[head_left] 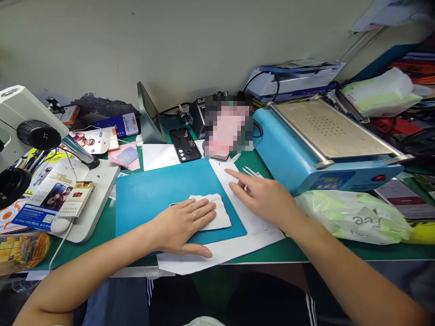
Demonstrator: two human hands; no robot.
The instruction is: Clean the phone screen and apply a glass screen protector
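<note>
My left hand [186, 225] lies flat with its fingers stretched out and a ring on one finger. Under it is a folded white tissue [220, 215] on the blue mat [149, 192]. A thin dark edge shows along the tissue's right side; what lies beneath is hidden. My right hand [263, 197] is held over the white paper [268, 233] to the right of the mat, index finger and thumb apart, holding nothing visible. Just beyond its fingers are thin white sticks [250, 172]. A black phone case [185, 145] lies behind the mat.
A blue machine with a metal hot plate [316, 124] stands at the right, with a green-and-white tissue pack [356, 217] before it. At the left are a microscope stand [102, 190] and a cigarette pack [77, 197]. A grey screen [149, 117] leans at the back, near a pixelated pink area [229, 127].
</note>
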